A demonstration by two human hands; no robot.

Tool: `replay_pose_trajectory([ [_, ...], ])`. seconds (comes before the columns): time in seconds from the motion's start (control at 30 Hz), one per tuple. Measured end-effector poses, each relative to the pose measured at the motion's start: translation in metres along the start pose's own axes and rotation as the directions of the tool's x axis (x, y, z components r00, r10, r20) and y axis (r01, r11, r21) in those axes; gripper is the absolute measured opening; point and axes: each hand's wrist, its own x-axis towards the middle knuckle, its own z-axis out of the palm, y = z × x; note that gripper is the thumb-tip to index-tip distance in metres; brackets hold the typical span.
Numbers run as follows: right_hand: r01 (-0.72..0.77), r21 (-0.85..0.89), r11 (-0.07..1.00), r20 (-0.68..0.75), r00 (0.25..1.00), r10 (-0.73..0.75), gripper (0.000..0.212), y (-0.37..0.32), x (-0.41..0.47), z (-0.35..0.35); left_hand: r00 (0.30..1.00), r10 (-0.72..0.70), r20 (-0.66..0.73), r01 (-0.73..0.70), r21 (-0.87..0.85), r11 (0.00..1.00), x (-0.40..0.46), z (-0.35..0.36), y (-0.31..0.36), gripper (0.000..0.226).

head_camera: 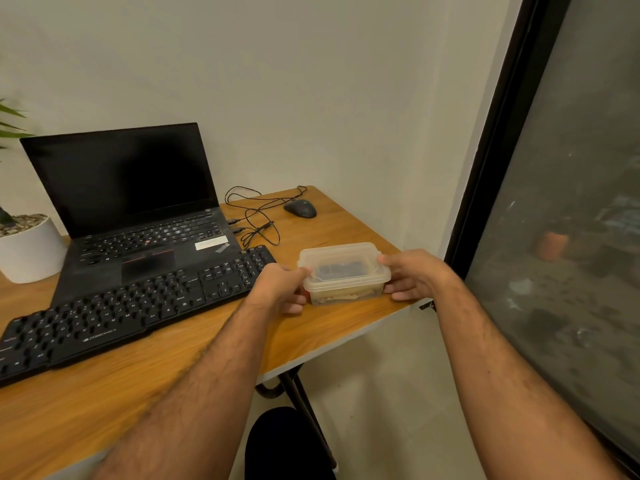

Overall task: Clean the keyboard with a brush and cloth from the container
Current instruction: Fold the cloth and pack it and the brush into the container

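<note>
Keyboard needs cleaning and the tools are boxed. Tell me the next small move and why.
Probably lift the lid off the translucent plastic container. The left hand and right hand grip its two ends, the lid is on, and whatever is inside shows only dimly through it.

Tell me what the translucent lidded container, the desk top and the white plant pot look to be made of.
Translucent lidded container: likely plastic, frosted and slightly glossy; dark shapes show dimly through its lid and walls.
Desk top: wood or wood-look laminate, orange-brown with grain streaks and a pale edge; which one is unclear.
White plant pot: smooth matte white, perhaps ceramic or plastic.
</note>
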Motion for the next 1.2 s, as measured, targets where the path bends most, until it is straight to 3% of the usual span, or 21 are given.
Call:
replay_pose_trajectory([
  [0.17, -0.039, 0.104, 0.994, 0.017, 0.999, 0.038, 0.039, 0.001, 0.0, 0.001, 0.999, -0.033, -0.014, 0.032, -0.012, 0.999, 0.003, 0.004, 0.0, 0.033],
  [0.37, 0.161, 0.072, 0.984, -0.209, 0.967, -0.142, 0.01, -0.002, -0.001, 0.018, 0.998, -0.05, -0.022, 0.049, -0.033, 0.998, 0.003, 0.006, 0.0, 0.036],
  [0.47, 0.22, -0.118, 0.968, -0.322, 0.914, -0.247, 0.011, -0.001, -0.002, 0.026, 0.998, -0.055, -0.026, 0.054, -0.039, 0.998, 0.002, 0.006, 0.0, 0.034],
  [0.57, 0.227, -0.373, 0.9, -0.342, 0.868, -0.36, 0.015, 0.001, -0.009, 0.031, 0.998, -0.052, -0.023, 0.051, -0.048, 0.998, 0.002, 0.006, -0.001, 0.033],
  [0.83, 0.179, -0.532, 0.827, -0.401, 0.808, -0.433, 0.021, -0.002, -0.01, 0.042, 0.998, -0.062, -0.009, 0.061, -0.088, 0.994, 0.007, 0.005, -0.006, 0.033],
  [0.93, 0.147, -0.586, 0.797, -0.375, 0.822, -0.428, 0.019, -0.006, -0.011, 0.042, 0.998, -0.064, -0.014, 0.063, -0.091, 0.994, 0.006, 0.005, -0.004, 0.033],
  [1.03, 0.148, -0.716, 0.682, -0.329, 0.79, -0.517, 0.021, -0.014, -0.014, 0.05, 0.997, -0.074, -0.039, 0.07, -0.094, 0.993, 0.004, 0.003, -0.003, 0.034],
  [1.1, 0.225, -0.761, 0.608, -0.219, 0.793, -0.568, 0.037, -0.019, -0.017, 0.062, 0.996, -0.067, -0.061, 0.061, -0.091, 0.994, 0.003, 0.002, -0.004, 0.036],
  [1.2, 0.291, -0.78, 0.555, -0.057, 0.849, -0.526, 0.044, -0.026, -0.02, 0.077, 0.991, -0.019, -0.134, 0.015, -0.027, 1.0, 0.003, 0.0, -0.004, 0.039],
])
